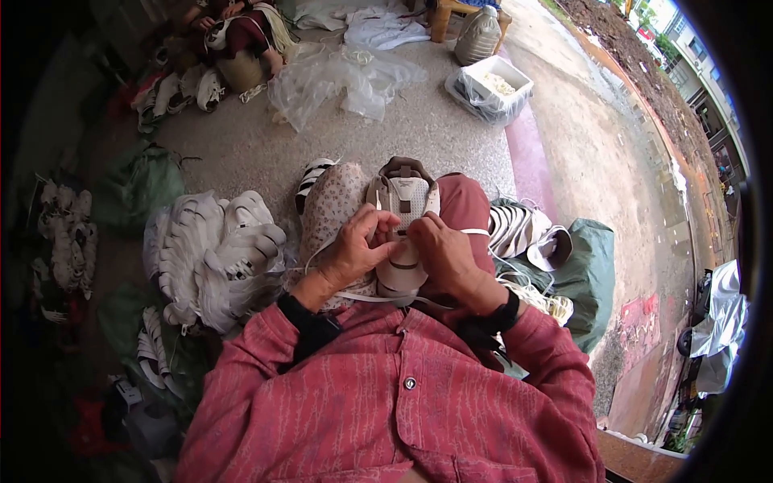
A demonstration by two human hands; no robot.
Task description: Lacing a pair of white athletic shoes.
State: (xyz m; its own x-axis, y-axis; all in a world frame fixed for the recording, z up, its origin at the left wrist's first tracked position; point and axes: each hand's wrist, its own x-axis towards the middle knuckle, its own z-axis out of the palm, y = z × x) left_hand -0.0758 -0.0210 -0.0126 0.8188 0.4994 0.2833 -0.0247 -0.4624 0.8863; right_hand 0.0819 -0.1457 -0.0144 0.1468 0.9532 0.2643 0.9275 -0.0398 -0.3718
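Note:
A beige and white sneaker (403,275) is held between my knees, its brown-lined collar away from me and its toe toward me. Over its eyelets, my left hand (361,240) is closed, thumb and fingertips pinched at a white shoelace. My right hand (448,256) is closed against the other side of the opening, fingers bent down onto the lace; its fingertips are partly hidden. The pale tongue (409,196) stands up beyond my fingers. A loose length of white shoelace (477,232) shows beyond my right hand, and more lace trails across my lap.
A heap of white shoes (221,258) lies to my left. At my right are stacked shoe uppers (519,231) and a green sack (586,278). Ahead are plastic sheeting (346,80), a white bin (498,79) and another seated person (241,48) with shoes alongside.

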